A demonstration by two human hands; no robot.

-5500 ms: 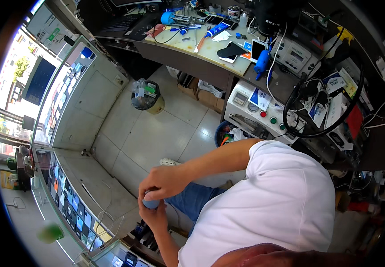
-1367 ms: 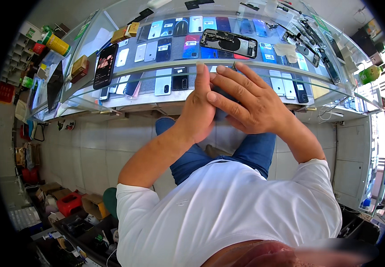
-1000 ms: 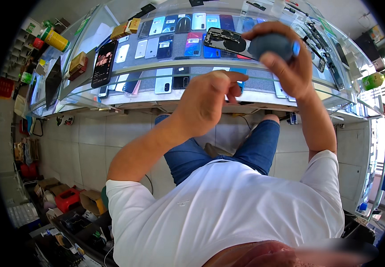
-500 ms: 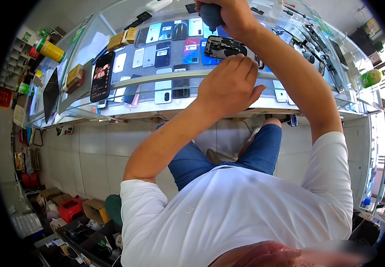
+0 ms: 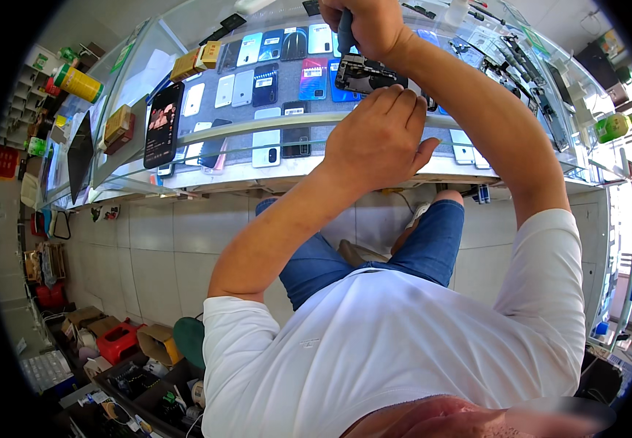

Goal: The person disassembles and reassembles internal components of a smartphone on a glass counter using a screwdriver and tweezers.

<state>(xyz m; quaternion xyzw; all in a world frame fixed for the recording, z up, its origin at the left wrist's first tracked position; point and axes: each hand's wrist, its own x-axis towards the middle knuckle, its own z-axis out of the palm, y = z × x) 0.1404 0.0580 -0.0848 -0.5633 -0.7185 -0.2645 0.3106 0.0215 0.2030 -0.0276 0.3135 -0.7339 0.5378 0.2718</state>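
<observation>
My right hand (image 5: 378, 28) is closed around a dark grey rubber dust blower (image 5: 346, 33) at the far side of the counter. Its nozzle points down at the left end of an opened phone (image 5: 363, 75), whose black frame and inner parts lie bare. At the near edge of that phone is my left hand (image 5: 376, 135), back up, with fingers bent together against it and the thumb sticking out to the right. The fingertips are hidden behind the hand.
Several phones (image 5: 265, 84) lie in rows in the glass counter (image 5: 286, 125). A lit phone (image 5: 164, 125) leans at the left, near small yellow boxes (image 5: 119, 128). Loose phone parts (image 5: 509, 80) cover the right side. Below left are a red stool (image 5: 117, 343) and bins.
The blower's bulb looks narrower in my right hand, which has shifted slightly left and down. My left hand stays by the opened phone.
</observation>
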